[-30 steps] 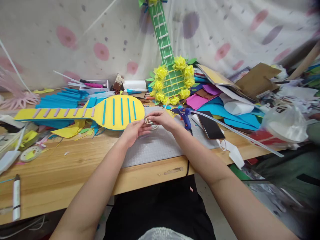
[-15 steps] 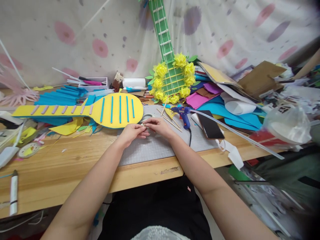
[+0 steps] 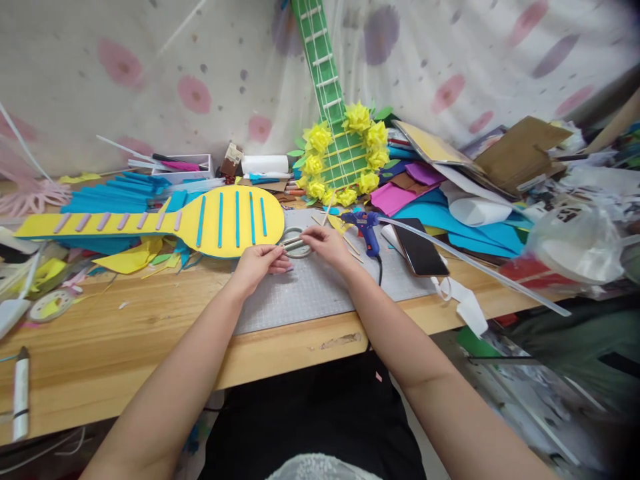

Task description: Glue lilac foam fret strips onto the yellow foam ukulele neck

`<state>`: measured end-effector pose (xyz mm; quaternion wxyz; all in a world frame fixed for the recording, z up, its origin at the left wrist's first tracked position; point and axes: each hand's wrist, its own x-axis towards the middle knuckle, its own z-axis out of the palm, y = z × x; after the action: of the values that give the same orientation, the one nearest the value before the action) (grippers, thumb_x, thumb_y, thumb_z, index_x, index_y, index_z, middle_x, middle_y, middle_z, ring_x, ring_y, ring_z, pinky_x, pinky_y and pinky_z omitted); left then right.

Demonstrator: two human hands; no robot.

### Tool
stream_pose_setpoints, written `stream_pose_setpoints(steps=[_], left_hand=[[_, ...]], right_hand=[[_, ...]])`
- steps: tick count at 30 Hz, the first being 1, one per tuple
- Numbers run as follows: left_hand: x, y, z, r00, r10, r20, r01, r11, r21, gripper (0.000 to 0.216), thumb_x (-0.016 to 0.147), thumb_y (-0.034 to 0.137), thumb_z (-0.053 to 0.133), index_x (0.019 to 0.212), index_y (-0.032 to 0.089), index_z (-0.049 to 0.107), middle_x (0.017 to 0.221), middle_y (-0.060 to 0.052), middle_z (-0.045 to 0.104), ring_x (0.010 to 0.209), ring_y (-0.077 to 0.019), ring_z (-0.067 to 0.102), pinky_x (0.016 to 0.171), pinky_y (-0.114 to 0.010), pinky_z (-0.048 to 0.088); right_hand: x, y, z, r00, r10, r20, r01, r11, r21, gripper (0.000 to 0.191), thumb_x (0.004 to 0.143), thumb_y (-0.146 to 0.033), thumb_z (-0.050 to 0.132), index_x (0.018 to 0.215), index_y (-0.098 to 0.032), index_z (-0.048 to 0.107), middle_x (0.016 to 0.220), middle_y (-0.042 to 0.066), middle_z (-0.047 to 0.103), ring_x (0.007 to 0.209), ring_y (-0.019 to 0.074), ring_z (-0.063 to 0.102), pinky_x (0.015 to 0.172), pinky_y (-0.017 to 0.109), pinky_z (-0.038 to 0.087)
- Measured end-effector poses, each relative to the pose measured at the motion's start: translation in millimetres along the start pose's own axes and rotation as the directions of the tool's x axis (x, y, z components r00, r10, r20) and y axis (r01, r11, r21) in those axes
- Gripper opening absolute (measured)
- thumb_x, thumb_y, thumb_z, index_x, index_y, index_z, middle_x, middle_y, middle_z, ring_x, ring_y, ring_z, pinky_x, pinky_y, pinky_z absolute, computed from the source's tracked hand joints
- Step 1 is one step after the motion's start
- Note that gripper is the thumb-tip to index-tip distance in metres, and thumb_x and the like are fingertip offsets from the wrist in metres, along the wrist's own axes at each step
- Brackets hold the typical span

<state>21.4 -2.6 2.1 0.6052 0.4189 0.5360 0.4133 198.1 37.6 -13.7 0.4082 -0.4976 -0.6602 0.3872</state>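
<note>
My left hand [image 3: 259, 265] and my right hand [image 3: 327, 245] are both closed in a pinch, a short way apart over the grey cutting mat [image 3: 295, 307]. Between their fingertips runs a short, thin, pale strand [image 3: 292, 243], its exact kind too small to make out. Just behind it lies a grey ring-shaped thing [image 3: 299, 253], partly hidden by my fingers. To the left, a flat yellow guitar shape [image 3: 230, 227] bears blue strips on its body and pale purple strips along its neck.
A blue glue gun [image 3: 367, 233] and a black phone [image 3: 419, 247] lie on the right of the mat. Behind stands a green guitar [image 3: 333, 100] ringed with yellow flowers [image 3: 357, 119]. Coloured sheets [image 3: 465, 230] pile up at right. A marker [image 3: 21, 393] lies at the left edge.
My hands have drawn slightly apart from fingertips nearly touching, and the pale strand now shows between them. The grey ring is more visible. The view has shifted slightly.
</note>
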Motion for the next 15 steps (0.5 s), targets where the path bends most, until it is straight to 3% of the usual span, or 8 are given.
stream_pose_setpoints(steps=[3, 5, 7, 9, 13, 15], left_hand=[[0, 2, -3, 1.000, 0.005, -0.022, -0.006, 0.998, -0.059, 0.015, 0.077, 0.023, 0.060, 0.074, 0.009, 0.063, 0.065, -0.007, 0.066, 0.057, -0.0126, 0.063, 0.059, -0.025, 0.054], [0, 4, -4, 1.000, 0.019, -0.021, -0.022, 0.993, -0.113, 0.014, 0.078, 0.023, 0.060, 0.078, 0.008, 0.063, 0.064, -0.006, 0.065, 0.057, -0.0116, 0.063, 0.058, -0.023, 0.053], [0, 6, -4, 0.999, 0.045, -0.018, -0.047, 0.986, -0.162, 0.015, 0.078, 0.023, 0.059, 0.081, 0.009, 0.063, 0.065, -0.006, 0.065, 0.060, -0.0113, 0.064, 0.058, -0.022, 0.053], [-1, 7, -5, 0.997, 0.068, -0.023, -0.071, 0.977, -0.199, 0.013, 0.078, 0.023, 0.059, 0.081, 0.010, 0.061, 0.067, -0.004, 0.065, 0.062, -0.0114, 0.064, 0.057, -0.021, 0.053], [-3, 10, -6, 0.999, 0.054, -0.002, -0.053, 0.970, -0.236, 0.011, 0.080, 0.022, 0.056, 0.077, 0.012, 0.054, 0.069, -0.004, 0.065, 0.065, -0.0125, 0.066, 0.054, -0.020, 0.051], [-4, 11, -7, 0.999, 0.029, 0.020, -0.023, 0.973, -0.231, 0.011, 0.081, 0.022, 0.054, 0.076, 0.012, 0.052, 0.070, -0.005, 0.065, 0.065, -0.0129, 0.066, 0.053, -0.020, 0.051]], right_hand=[[4, -3, -31, 0.973, 0.014, -0.232, -0.055, 0.983, -0.173, 0.020, 0.074, -0.027, 0.051, 0.085, -0.016, 0.063, 0.074, 0.002, 0.063, 0.058, 0.0104, 0.052, 0.060, 0.025, 0.043], [8, -10, -48, 0.953, -0.029, -0.302, -0.075, 0.941, -0.330, 0.022, 0.077, -0.026, 0.048, 0.088, -0.015, 0.063, 0.078, 0.004, 0.064, 0.065, 0.0128, 0.056, 0.064, 0.026, 0.044], [18, -19, -56, 0.965, -0.076, -0.251, -0.069, 0.852, -0.520, 0.022, 0.077, -0.022, 0.048, 0.089, -0.016, 0.065, 0.086, 0.006, 0.066, 0.078, 0.0159, 0.059, 0.072, 0.028, 0.044], [35, -26, -55, 0.990, -0.085, -0.114, -0.019, 0.714, -0.700, 0.022, 0.077, -0.019, 0.049, 0.088, -0.016, 0.067, 0.094, 0.007, 0.067, 0.089, 0.0191, 0.058, 0.078, 0.029, 0.042], [77, -28, -38, 0.996, 0.053, 0.076, 0.051, 0.367, -0.929, 0.028, 0.077, -0.012, 0.046, 0.095, -0.013, 0.067, 0.106, 0.017, 0.063, 0.095, 0.0263, 0.059, 0.080, 0.034, 0.042], [92, -24, -30, 0.979, 0.128, 0.158, 0.118, 0.279, -0.953, 0.031, 0.077, -0.011, 0.046, 0.101, -0.010, 0.066, 0.109, 0.022, 0.060, 0.100, 0.0306, 0.057, 0.082, 0.039, 0.040]])
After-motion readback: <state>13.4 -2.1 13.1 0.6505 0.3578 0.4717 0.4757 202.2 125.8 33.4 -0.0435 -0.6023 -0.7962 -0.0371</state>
